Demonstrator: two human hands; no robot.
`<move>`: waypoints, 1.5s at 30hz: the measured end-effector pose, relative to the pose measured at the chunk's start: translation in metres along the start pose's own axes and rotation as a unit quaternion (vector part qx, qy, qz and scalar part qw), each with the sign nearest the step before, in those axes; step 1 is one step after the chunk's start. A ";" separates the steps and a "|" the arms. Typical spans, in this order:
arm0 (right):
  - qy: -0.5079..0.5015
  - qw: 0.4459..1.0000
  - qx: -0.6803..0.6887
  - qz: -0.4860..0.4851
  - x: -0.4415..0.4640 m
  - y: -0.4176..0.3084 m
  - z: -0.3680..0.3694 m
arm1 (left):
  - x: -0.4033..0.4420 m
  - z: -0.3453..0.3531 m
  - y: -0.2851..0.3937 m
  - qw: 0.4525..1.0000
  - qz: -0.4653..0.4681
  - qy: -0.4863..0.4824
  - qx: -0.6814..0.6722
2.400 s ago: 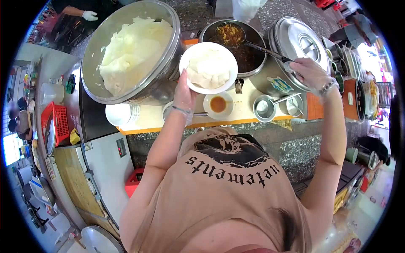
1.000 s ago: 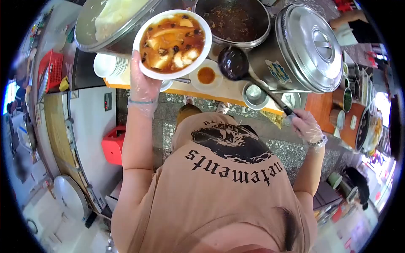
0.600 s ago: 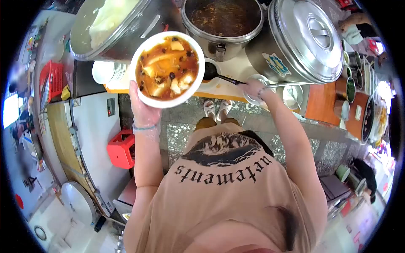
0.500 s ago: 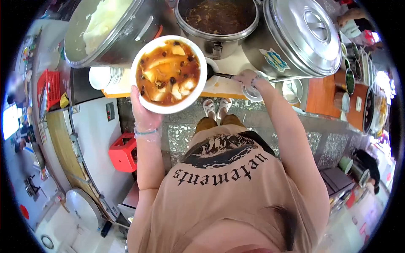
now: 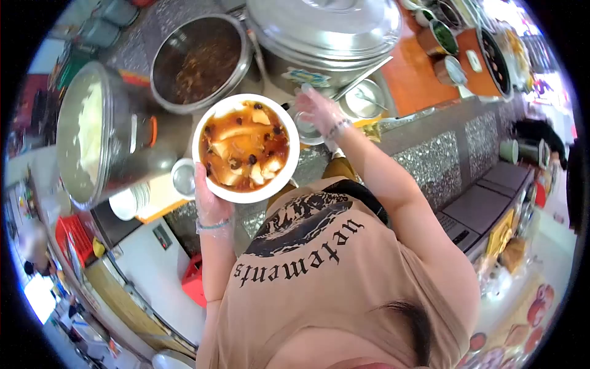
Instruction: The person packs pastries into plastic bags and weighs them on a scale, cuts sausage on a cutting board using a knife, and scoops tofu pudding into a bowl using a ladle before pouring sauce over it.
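My left hand (image 5: 212, 200), in a clear plastic glove, grips the left edge of a white bowl (image 5: 204, 167). Brown broth with white chunks and dark bits (image 5: 246, 147) fills the bowl, which is held level above the counter's edge. My gloved right hand (image 5: 318, 112) is open, fingers apart, above a small metal bowl (image 5: 307, 130). The tip of a black handle (image 5: 285, 106) shows between the white bowl and my right hand; the rest of the ladle is hidden behind the bowl.
An open pot of brown broth (image 5: 206, 64) stands beyond the bowl, beside a lidded steel pot (image 5: 326, 31). At left are a large pot with white food (image 5: 91, 132) and stacked plates (image 5: 130, 202). A metal dish (image 5: 364, 98) and green-filled container (image 5: 444, 37) stand at right.
The bowl first held only white food and now has brown broth too. My right hand has let go of the ladle. The view has turned, shifting the pots left.
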State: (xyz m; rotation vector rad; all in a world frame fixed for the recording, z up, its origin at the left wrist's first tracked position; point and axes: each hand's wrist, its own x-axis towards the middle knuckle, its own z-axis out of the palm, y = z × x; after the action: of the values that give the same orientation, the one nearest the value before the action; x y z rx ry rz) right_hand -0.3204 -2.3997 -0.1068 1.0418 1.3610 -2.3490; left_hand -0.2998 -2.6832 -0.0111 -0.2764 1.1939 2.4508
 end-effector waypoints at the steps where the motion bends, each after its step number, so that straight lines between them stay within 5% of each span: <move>1: -0.043 0.998 0.037 0.013 -0.025 -0.013 -0.005 | 0.005 0.012 -0.007 1.000 -0.026 -0.014 -0.005; 7: -0.244 0.956 0.149 -0.062 -0.126 -0.088 -0.074 | 0.032 0.116 -0.070 0.991 -0.111 -0.072 0.014; 9: -0.201 0.957 0.203 -0.058 -0.144 -0.120 -0.102 | 0.044 0.152 -0.102 0.989 -0.117 -0.088 0.022; 11: -0.199 0.962 0.167 -0.080 -0.147 -0.145 -0.147 | 0.058 0.194 -0.134 0.984 -0.143 -0.105 0.034; 12: -0.173 0.937 -0.103 -0.286 -0.143 -0.150 -0.176 | 0.070 0.209 -0.154 0.982 -0.142 -0.116 0.038; 15: -0.177 0.922 -0.070 -0.337 -0.124 -0.187 -0.242 | 0.095 0.274 -0.203 0.980 -0.152 -0.126 0.030; 17: -0.163 0.939 -0.059 -0.297 -0.109 -0.211 -0.281 | 0.119 0.308 -0.234 0.978 -0.179 -0.107 0.019; 19: -0.144 0.956 0.230 -0.115 -0.088 -0.239 -0.313 | 0.142 0.354 -0.258 0.975 -0.206 -0.082 0.022; 23: -0.135 0.956 0.203 -0.162 -0.032 -0.269 -0.377 | 0.212 0.394 -0.318 0.971 -0.204 -0.115 0.043; 33: 0.077 0.961 0.224 -0.139 0.161 -0.234 -0.459 | 0.373 0.409 -0.429 0.969 -0.241 -0.047 0.012; 36: 0.127 0.967 0.188 -0.119 0.190 -0.227 -0.466 | 0.396 0.411 -0.446 0.966 -0.229 0.110 0.058; 41: 0.155 0.965 0.198 -0.080 0.194 -0.244 -0.453 | 0.415 0.400 -0.466 0.950 -0.218 0.189 0.119; 43: 0.142 0.966 0.173 -0.132 0.197 -0.243 -0.450 | 0.417 0.390 -0.473 0.958 -0.227 0.118 0.131; 45: 0.124 0.965 0.175 -0.150 0.208 -0.235 -0.459 | 0.418 0.389 -0.470 0.925 -0.196 0.102 0.309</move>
State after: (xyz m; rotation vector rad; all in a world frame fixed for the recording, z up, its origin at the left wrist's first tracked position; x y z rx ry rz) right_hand -0.3795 -1.8621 -0.2374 1.3481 1.2877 -2.8416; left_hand -0.4737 -2.0045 -0.2490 -0.5276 1.7336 1.6358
